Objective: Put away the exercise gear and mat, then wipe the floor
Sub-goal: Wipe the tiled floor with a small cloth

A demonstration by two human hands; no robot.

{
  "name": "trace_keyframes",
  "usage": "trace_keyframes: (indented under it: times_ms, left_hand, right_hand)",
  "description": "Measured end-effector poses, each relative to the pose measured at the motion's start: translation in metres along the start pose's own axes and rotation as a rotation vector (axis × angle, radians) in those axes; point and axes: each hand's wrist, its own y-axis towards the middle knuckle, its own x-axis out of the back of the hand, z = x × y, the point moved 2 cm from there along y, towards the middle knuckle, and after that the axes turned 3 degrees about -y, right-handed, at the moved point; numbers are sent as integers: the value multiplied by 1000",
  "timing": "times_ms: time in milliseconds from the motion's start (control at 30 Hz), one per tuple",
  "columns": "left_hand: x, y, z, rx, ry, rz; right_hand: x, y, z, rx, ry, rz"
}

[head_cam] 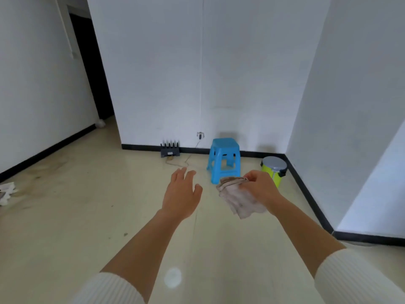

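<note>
Rag (238, 197) hangs bunched in mid-air, pinched at its top edge by R hand (260, 185), well above the floor (87, 216). L hand (182, 191) holds nothing, fingers spread, just beside it. No mat or gear in view, so prob. the wipe step. To do it well: use L hand to shake the rag flat, fold to a pad, get low, press w/ whole palm. Start at the brownish smears (50, 170) far left, work in overlapping strokes twd stool (224, 159) & bin (274, 170); mind the cable (186, 161) near the wall.
</note>
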Motion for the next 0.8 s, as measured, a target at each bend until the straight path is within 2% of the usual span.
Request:
trace_keyframes:
  times_ms: [100,133,200,300,433,633,800]
  left_hand:
    - [-18,82,7,32,37,-14]
    - [-23,109,12,41,43,-25]
    - [-34,168,23,54,56,-43]
    - [-55,262,44,42,88,-58]
    - [-93,391,66,35,28,-79]
    - [-183,572,66,73,-60,5]
    - [-277,721,52,41,-75,71]
  right_hand:
    - [8,90,0,-158,262,81]
    - [8,119,0,-213,264,109]
    - [3,185,-3,-240,390,148]
    - [1,278,7,-129,300,5]
    - [-2,406,7,-43,112,-9]
    - [11,590,-10,-7,-84,-12]
    - [22,758,-55,-15,-122,-40]
